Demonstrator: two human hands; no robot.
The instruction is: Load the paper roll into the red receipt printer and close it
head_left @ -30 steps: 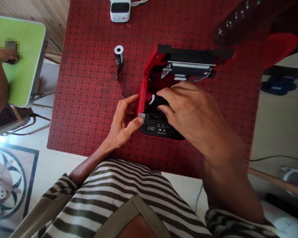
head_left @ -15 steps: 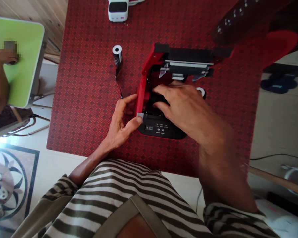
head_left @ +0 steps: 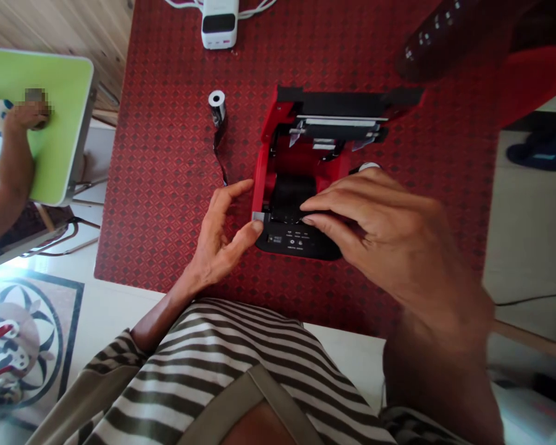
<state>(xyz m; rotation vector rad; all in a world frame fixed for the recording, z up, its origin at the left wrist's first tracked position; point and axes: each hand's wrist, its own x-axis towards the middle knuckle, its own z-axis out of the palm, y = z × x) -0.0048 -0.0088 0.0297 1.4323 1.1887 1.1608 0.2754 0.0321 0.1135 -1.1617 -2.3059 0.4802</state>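
Observation:
A red and black printer stands on the table with its lid raised. Inside it, a black strip lies toward the front slot. My left hand steadies the printer's left side, its thumb on the front corner and a finger against the wall. My right hand reaches over from the right, thumb and forefinger pinched together at the strip's front edge. That hand covers much of the printer's right side. Left of the printer, a small roll stands with a dark tail trailing toward my left hand.
A white device with cables sits at the back of the red-patterned table. At the back right stands a dark bottle. To the left, another person's arm rests on a green table. A white round edge shows behind my right hand.
My right hand has drawn back from deep inside the printer toward its front right, uncovering the black strip. My left hand keeps its place on the printer. The other person's hand has shifted.

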